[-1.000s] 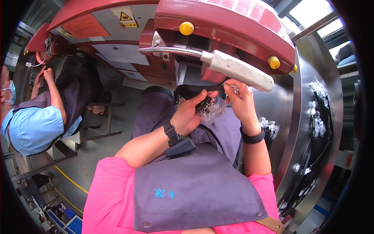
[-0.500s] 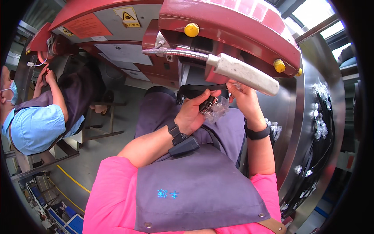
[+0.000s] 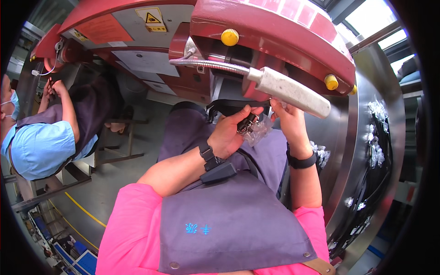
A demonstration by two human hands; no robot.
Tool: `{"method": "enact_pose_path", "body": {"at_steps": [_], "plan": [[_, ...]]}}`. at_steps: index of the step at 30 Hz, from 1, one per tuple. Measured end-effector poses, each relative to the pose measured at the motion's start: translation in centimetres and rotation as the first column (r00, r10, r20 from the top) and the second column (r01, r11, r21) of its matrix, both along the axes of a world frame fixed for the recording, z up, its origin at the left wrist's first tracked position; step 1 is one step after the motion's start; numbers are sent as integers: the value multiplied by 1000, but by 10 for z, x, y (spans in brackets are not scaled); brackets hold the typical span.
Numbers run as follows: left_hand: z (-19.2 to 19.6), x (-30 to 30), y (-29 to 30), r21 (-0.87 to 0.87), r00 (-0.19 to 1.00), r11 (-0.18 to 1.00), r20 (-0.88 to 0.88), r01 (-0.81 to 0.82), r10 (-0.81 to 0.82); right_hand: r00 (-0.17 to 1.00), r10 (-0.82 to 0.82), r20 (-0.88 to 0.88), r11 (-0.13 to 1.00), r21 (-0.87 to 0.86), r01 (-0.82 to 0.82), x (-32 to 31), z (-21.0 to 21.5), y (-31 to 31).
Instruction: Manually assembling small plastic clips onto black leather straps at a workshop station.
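My left hand (image 3: 225, 137) is closed around a black leather-like belt (image 3: 224, 107), with its thumb on top. Beside those fingers hang a dark metal buckle (image 3: 246, 124) and a crumpled clear plastic wrap (image 3: 260, 131). The fingers of my right hand (image 3: 291, 124) pinch the same belt farther right, just under a pale lamp-like bar (image 3: 291, 94). Between my hands the belt stretches along the lower edge of a reddish wheel (image 3: 253, 87); whether they touch, I cannot tell.
A red machine housing (image 3: 275, 36) with yellow knobs (image 3: 230, 37) overhangs my hands. A flexible metal hose (image 3: 211, 64) carries the bar. On the right, several black belts (image 3: 376, 183) with plastic-wrapped ends lie on a metal tray (image 3: 337, 197). A masked co-worker (image 3: 43, 142) sits at left.
Both hands keep their hold on the belt, and the right fingers have shifted slightly along its edge. The view has moved a little. The co-worker's hands have changed position.
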State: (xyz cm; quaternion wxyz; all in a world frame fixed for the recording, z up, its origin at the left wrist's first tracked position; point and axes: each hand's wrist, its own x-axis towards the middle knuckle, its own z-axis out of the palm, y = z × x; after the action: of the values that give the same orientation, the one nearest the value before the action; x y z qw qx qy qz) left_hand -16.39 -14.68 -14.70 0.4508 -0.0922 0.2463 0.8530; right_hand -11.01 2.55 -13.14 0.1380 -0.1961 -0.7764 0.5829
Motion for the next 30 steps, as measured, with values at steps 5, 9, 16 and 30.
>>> {"method": "enact_pose_path", "body": {"at_steps": [5, 9, 16, 30], "plan": [[0, -1, 0, 12, 997, 1000, -81, 21, -20, 973, 13, -230, 995, -92, -35, 15, -9, -10], [-6, -1, -1, -23, 996, 1000, -87, 22, -23, 965, -24, -260, 989, -145, -14, 16, -8, -19], [-5, -3, -2, -24, 999, 1000, -49, 15, -16, 981, -32, -194, 985, -172, -2, 8, -11, -14], [-5, -6, -3, -12, 1000, 1000, 21, 15, -14, 994, 89, -57, 983, -154, -96, -1, -20, 6]]}}
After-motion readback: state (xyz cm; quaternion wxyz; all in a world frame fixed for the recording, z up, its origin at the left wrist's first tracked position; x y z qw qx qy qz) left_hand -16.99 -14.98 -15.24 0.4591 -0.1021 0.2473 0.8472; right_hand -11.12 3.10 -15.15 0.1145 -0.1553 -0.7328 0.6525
